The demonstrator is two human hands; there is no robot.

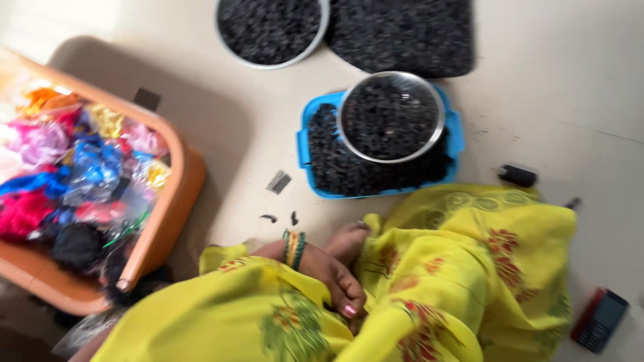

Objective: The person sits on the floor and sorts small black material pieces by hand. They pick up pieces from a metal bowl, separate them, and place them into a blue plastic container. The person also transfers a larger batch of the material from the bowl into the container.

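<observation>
My left hand (333, 276) lies on my lap, on the yellow flowered cloth (469, 268). It has green and gold bangles (294, 248) at the wrist. The fingers are bent, with their tips tucked into a fold of the cloth, and I cannot tell whether they hold anything. A bare foot (349, 238) pokes out of the cloth just beyond the hand. My right hand is out of sight. Nearest ahead, a blue tray (305, 137) is full of small dark pieces, and a steel bowl (391, 117) of the same pieces sits on top of it.
An orange tub (176, 201) of bright ribbons and fabric bits stands at the left. A second steel bowl (272, 30) and a dark heap (402, 33) lie farther off. The pale floor also holds a black cylinder (517, 175), a red-edged phone (600, 320) and small scraps (278, 182).
</observation>
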